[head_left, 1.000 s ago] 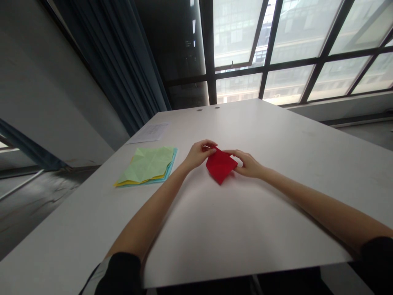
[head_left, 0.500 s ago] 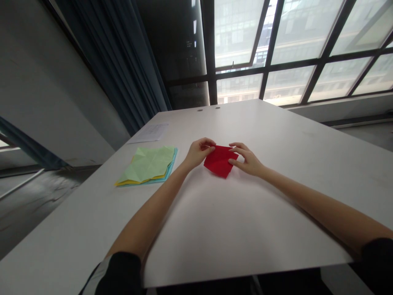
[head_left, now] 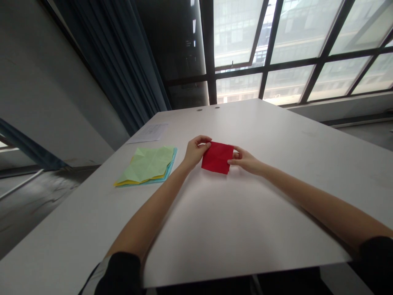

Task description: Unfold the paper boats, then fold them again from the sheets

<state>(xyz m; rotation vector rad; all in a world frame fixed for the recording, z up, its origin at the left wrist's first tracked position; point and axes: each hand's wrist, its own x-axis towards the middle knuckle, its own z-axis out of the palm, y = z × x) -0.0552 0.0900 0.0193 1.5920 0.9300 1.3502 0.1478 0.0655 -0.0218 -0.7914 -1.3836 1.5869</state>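
Note:
A small red paper (head_left: 217, 158), roughly square, is held between my two hands over the middle of the white table (head_left: 233, 221). My left hand (head_left: 197, 150) pinches its upper left corner, thumb on the near face. At its right edge, my right hand (head_left: 241, 159) grips the paper between thumb and fingers; part of those fingers is hidden behind it. The lower edge of the paper looks slightly uneven.
Left of my hands lies a stack of creased papers (head_left: 149, 163), light green on top, with yellow and blue edges below. A printed white sheet (head_left: 150, 132) rests farther back. Beyond the table are a blue curtain (head_left: 123, 61) and windows.
The red paper now shows one flat, squarer face, where before its right side had an angled flap. My right hand's fingers have closed on the right edge. My left hand has shifted slightly up and left.

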